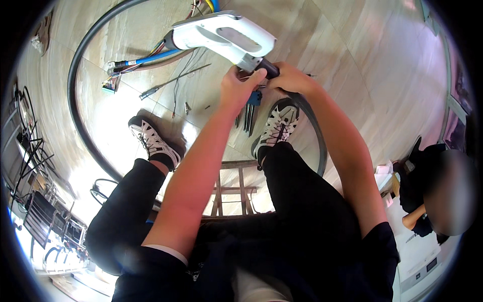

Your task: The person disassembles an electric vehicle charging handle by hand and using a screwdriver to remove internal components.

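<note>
A white charging gun with an open loop handle is held up over the floor ahead of me. A metal collar and a black sleeve sit at its near end, where the thick black cable joins. My left hand is closed at the collar, thumb against the black sleeve. My right hand is closed round the sleeve and cable; its fingertips are partly hidden. Coloured wires and a blue cable trail from the gun's far end to a wire connector.
A long thin screwdriver and a small metal piece lie on the tiled floor. Hex keys in a blue holder lie by my right shoe. The black cable loops round my left. Another person is at far right.
</note>
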Available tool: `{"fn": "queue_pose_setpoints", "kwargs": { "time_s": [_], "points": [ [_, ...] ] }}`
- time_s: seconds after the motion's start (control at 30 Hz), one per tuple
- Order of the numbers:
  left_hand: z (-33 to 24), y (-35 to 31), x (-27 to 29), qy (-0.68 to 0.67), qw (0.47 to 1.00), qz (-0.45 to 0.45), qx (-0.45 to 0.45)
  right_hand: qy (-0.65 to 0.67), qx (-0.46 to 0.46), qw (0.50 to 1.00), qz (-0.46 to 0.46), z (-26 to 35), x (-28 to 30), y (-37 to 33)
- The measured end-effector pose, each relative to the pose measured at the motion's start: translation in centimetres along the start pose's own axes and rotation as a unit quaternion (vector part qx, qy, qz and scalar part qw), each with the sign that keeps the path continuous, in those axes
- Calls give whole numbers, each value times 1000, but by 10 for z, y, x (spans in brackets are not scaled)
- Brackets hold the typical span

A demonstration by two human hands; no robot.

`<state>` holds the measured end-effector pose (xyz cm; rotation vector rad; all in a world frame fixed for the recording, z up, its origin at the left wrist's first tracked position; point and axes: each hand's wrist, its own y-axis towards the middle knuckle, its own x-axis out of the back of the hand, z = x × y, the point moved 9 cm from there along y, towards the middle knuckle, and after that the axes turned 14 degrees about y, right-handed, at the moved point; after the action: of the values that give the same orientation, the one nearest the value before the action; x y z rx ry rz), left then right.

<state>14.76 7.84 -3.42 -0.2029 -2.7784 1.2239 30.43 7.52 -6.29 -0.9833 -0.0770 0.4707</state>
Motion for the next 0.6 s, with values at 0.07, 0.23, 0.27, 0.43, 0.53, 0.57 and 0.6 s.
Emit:
{"fn": "queue_pose_setpoints", "kwargs": {
  "time_s": [0.07, 0.23, 0.27, 0.43, 0.53, 0.57, 0.6],
  "points": [
    [4, -1, 11, -21, 999, 18, 31, -11, -7, 1000, 3, -6, 10, 4],
    [0, 29, 36, -195, 976, 79, 58, -138, 120, 970, -161, 7, 21, -4],
    [-1, 35, 36, -201, 975, 84, 51, -194, 124, 950, -209, 12, 17, -9],
    [-20, 49, 22, -250, 961, 113, -20, -208, 112, 944, -230, 16, 16, -13],
    [-19, 46, 23, -267, 956, 116, -36, -154, 87, 974, -142, 31, 12, -23],
    [-27, 42, 19, -262, 954, 130, -64, -124, 76, 984, -102, 29, 12, -26],
    [-36, 39, 16, -256, 952, 142, -92, -92, 65, 992, -62, 27, 9, -29]
  ]
}}
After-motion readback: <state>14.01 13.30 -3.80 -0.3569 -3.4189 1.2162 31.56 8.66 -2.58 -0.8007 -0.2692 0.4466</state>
